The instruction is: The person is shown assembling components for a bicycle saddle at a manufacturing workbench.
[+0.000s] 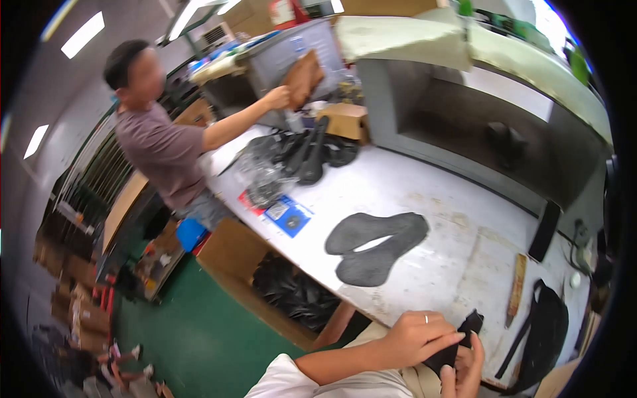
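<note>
My left hand (419, 339), with a ring on one finger, pinches a small black piece of folded, soft-looking material (443, 358) near the table's front edge. My right hand (468, 373) grips the same piece from the right side, its thumb and fingers closed on it. The fingers hide part of the piece, so its full shape cannot be made out. Just beyond my hands, a flat dark grey cut-out (375, 268) with two rounded lobes and a narrow slot lies on the white table (458, 229).
A knife-like tool with a worn wooden handle (516, 285) and a black strapped item (545, 331) lie to the right. Black bicycle saddles (312, 159) and clear plastic bags (262, 176) sit at the far left. A co-worker (156, 132) reaches across there. A carton (229, 265) stands below the table.
</note>
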{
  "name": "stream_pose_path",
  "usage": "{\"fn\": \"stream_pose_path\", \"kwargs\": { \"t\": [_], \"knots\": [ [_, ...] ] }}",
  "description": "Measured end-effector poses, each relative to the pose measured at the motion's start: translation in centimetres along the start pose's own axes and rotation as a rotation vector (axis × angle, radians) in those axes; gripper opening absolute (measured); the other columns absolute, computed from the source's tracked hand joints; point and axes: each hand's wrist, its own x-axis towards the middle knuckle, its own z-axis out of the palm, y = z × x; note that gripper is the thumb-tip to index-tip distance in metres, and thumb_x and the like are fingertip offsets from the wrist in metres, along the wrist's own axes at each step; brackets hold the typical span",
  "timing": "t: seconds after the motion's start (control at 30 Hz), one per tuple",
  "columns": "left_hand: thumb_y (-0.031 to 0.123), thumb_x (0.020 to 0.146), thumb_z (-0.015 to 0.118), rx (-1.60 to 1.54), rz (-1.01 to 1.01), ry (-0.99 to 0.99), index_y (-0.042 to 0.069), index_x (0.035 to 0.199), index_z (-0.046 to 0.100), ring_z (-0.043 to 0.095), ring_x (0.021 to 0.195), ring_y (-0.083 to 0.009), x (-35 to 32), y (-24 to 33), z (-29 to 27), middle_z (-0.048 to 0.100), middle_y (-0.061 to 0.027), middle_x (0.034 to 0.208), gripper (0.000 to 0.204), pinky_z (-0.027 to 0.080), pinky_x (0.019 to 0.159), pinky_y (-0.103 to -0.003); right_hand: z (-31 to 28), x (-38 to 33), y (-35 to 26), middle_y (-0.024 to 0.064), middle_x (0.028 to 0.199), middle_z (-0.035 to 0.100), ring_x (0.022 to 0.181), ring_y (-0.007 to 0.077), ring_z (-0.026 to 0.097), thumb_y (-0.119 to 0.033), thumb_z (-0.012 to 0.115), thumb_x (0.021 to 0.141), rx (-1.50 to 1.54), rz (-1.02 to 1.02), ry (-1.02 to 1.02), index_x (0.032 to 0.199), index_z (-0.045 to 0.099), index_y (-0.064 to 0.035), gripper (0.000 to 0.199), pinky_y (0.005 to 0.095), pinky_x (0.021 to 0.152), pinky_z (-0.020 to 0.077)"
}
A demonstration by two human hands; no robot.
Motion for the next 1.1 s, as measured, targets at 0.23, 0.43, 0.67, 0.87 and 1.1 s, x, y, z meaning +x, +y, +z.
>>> {"fn": "stream_pose_path", "kwargs": {
  "t": [0.23,0.43,0.67,0.87,1.1],
  "knots": [
    [0.007,0.076,0.077,-0.097,-0.022,-0.158,0.001,0.08,0.066,0.06,0.07,-0.024,2.3,0.7,3.6,0.063,-0.0078,0.072,0.013,0.048,0.062,-0.034,-1.3,-1.0,5.2,0.0064,0.078,0.06,0.069,0.0095,0.053,0.003,0.062,0.086,-0.008,-0.16,0.382,0.129,0.045,0.0068,0.046,0.0241,0.069,0.0456],
    [0.003,0.081,0.073,-0.506,-0.531,-0.372,0.001,0.073,0.062,0.053,0.069,-0.0143,0.8,-1.9,2.1,0.061,-0.0044,0.077,0.013,0.042,0.063,-0.029,-2.0,1.4,2.8,0.0038,0.064,0.048,0.056,0.0079,0.043,-0.003,0.07,0.085,-0.249,-0.323,0.224,0.132,0.046,0.0002,0.053,0.0237,0.051,0.0354],
    [0.011,0.09,0.064,-1.352,-1.29,-0.293,0.004,0.079,0.058,0.053,0.078,-0.0117,-1.1,-3.4,3.6,0.057,-0.0033,0.08,0.014,0.042,0.071,-0.025,-1.5,1.9,4.3,0.0154,0.093,0.068,0.085,0.0186,0.068,0.0,0.067,0.087,-0.155,-0.396,0.197,0.131,0.046,0.0046,0.049,0.0278,0.073,0.0531],
    [0.02,0.096,0.057,-0.99,-0.911,-0.211,0.003,0.085,0.058,0.053,0.08,-0.0127,-0.3,-3.1,2.8,0.057,-0.0014,0.081,0.02,0.043,0.073,-0.028,-2.0,2.0,3.8,0.0184,0.099,0.067,0.083,0.0273,0.067,0.001,0.062,0.088,-0.161,-0.342,0.109,0.129,0.054,0.0024,0.041,0.0319,0.072,0.0537],
    [0.001,0.088,0.056,-0.047,-0.09,-0.342,0.0,0.082,0.056,0.053,0.063,-0.0315,0.5,-1.5,2.0,0.055,-0.0143,0.074,0.006,0.042,0.056,-0.039,-1.5,2.0,4.2,0.0171,0.094,0.067,0.08,0.0261,0.067,-0.003,0.063,0.089,-0.114,-0.293,0.179,0.116,0.06,0.0036,0.027,0.031,0.069,0.0527]
  ]
}}
